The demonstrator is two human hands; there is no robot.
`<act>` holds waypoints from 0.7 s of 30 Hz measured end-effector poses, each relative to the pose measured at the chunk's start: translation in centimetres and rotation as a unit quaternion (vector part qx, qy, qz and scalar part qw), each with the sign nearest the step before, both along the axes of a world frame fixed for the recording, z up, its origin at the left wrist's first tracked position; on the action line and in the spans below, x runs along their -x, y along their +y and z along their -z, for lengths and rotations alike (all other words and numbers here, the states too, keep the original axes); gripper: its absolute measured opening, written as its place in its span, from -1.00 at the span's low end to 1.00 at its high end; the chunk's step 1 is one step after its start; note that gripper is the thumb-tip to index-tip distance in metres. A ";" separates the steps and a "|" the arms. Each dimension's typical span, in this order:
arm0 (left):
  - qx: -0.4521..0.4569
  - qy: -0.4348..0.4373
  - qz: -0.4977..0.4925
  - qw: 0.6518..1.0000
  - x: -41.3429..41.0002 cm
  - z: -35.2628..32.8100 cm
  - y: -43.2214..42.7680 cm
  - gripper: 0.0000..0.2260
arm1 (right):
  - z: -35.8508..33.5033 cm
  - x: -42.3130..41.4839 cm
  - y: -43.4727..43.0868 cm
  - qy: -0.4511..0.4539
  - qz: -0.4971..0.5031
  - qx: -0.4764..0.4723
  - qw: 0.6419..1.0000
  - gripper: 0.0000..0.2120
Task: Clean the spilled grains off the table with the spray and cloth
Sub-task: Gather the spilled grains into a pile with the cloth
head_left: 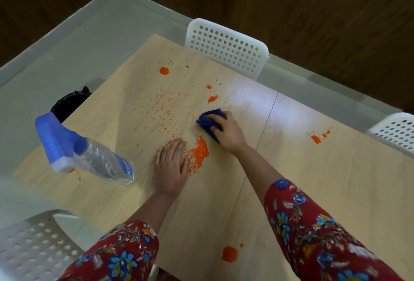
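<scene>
Orange grains lie scattered across the light wooden table, with a dense pile between my hands and a loose spread farther back. My left hand lies flat on the table, fingers straight, its edge against the pile. My right hand grips a bunched dark blue cloth pressed onto the table just beyond the pile. The clear spray bottle with a blue trigger head stands left of my left hand, untouched.
Orange smears mark the table at the back, centre back, right and near edge. White perforated chairs stand at the far side, right and near left. A black bin sits beyond the table's left edge.
</scene>
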State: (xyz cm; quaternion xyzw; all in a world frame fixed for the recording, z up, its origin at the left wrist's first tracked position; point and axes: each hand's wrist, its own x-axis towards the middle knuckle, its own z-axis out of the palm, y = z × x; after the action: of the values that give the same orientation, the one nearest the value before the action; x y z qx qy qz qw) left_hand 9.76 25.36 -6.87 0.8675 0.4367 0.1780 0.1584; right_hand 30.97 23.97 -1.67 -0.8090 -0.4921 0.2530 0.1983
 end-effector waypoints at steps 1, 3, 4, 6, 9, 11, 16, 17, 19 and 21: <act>0.001 -0.003 -0.002 1.000 0.0 0.0 0.0 -0.56 | -0.2 0.5 -0.1 0.015 -0.045 0.016 0.999 -0.61; 0.003 -0.009 -0.008 1.000 -0.1 0.0 0.0 -0.56 | -0.4 1.2 -1.4 0.038 -0.054 0.007 0.998 -0.63; 0.004 -0.012 -0.008 1.000 -0.1 0.0 0.0 -0.55 | -0.5 1.5 -2.6 0.047 -0.007 -0.020 0.999 -0.63; 0.002 -0.016 -0.002 1.000 0.1 0.1 0.0 -0.55 | -0.5 1.9 -6.2 0.038 0.142 -0.061 0.987 -0.63; 0.003 -0.034 0.009 0.999 -0.1 0.4 0.0 -0.56 | -0.2 3.6 -11.0 -0.009 0.287 -0.021 0.958 -0.65; 0.005 -0.058 0.011 0.998 0.0 0.2 -0.1 -0.58 | 0.1 5.4 -11.5 -0.034 0.292 -0.009 0.956 -0.66; 0.027 -0.138 0.002 0.990 1.2 -0.8 -1.2 -0.62 | -0.1 8.0 -7.9 0.005 0.232 -0.014 0.972 -0.64; 0.035 -0.162 -0.011 0.986 1.6 -1.2 -1.9 -0.63 | -0.3 8.0 -7.7 0.022 0.223 -0.016 0.974 -0.64; 0.054 -0.213 -0.049 0.974 2.8 -2.1 -3.7 -0.66 | -1.2 7.7 -8.7 0.052 0.243 -0.048 0.967 -0.65; 0.066 -0.276 -0.098 0.954 4.2 -3.1 -5.4 -0.72 | -1.7 7.1 -11.0 0.043 0.278 -0.074 0.957 -0.66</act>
State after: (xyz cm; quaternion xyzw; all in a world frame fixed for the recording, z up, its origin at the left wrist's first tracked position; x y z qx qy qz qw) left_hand 5.55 19.94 -3.80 0.7254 0.4694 0.3956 0.3113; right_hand 23.91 12.95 0.05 -0.8852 -0.2561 0.1856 0.3412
